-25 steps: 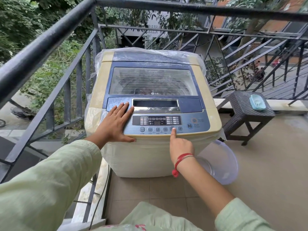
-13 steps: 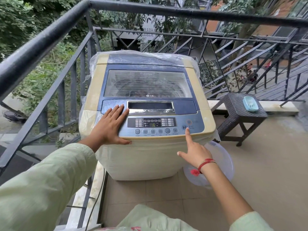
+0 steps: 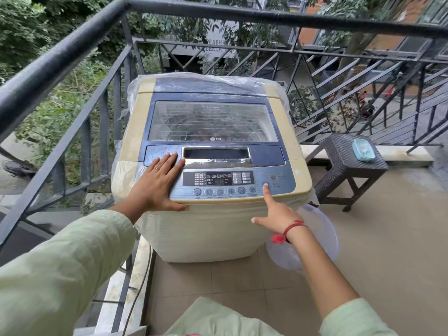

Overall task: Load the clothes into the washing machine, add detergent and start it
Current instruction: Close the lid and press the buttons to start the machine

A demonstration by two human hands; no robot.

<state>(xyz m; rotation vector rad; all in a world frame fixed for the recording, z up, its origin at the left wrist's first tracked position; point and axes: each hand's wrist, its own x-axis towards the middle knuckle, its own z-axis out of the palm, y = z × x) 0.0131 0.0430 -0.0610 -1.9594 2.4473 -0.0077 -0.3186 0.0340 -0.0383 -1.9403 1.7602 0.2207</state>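
On the tiled balcony (image 3: 388, 238), by the black iron railing (image 3: 60, 59), the cream-and-blue top-loading washing machine (image 3: 208, 234) stands with its clear lid (image 3: 211, 120) down; the left hand (image 3: 155, 187) lies flat and spread across the left end of the grey control panel (image 3: 218, 181), holding nothing. The right hand (image 3: 276, 215), also empty, sets its straight index finger (image 3: 268, 197) on the round start/pause button (image 3: 266, 184), other fingers folded. A glancing press may not register, or the fingertip could stray to the power button (image 3: 273, 177) just above and switch everything off.
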